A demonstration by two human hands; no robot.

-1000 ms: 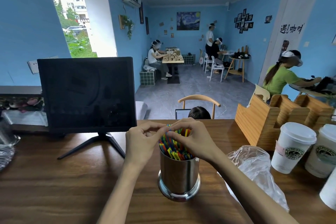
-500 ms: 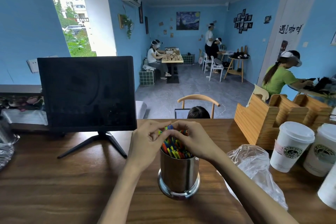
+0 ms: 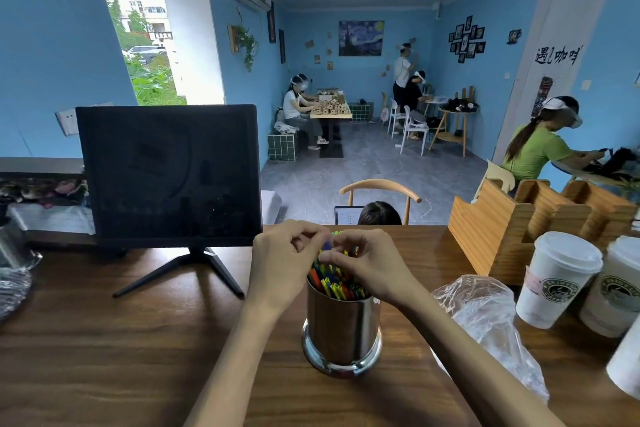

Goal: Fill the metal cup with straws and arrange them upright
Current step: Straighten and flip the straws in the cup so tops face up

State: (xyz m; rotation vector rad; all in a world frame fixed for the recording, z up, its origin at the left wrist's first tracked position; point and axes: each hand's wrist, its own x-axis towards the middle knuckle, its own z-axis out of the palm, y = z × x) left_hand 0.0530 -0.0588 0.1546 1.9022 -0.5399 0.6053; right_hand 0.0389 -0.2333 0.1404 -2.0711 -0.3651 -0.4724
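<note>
One shiny cylindrical metal cup point(image 3: 342, 333) is standing on the brown wooden table point(image 3: 104, 357), nearest the camera, and it is holding a dense bundle of coloured plastic straws point(image 3: 334, 282), too many and too tightly packed to count. Two hands are working just above its rim: the left hand point(image 3: 280, 267) and the right hand point(image 3: 370, 267) are both curling their fingers inward and appear to be pinching straw tips between them. To do this step well, I judge the hands should be nudging the leaning straws toward vertical a few at a time, without tipping the cup. Just to the right, one crumpled clear plastic bag point(image 3: 485, 322) is lying. Farther right, three white lidded paper cups point(image 3: 557, 281) are showing, one only partly. Behind them, one slatted wooden organiser box point(image 3: 502, 229) is sitting; to the left, one black monitor point(image 3: 169, 173) is standing.
</note>
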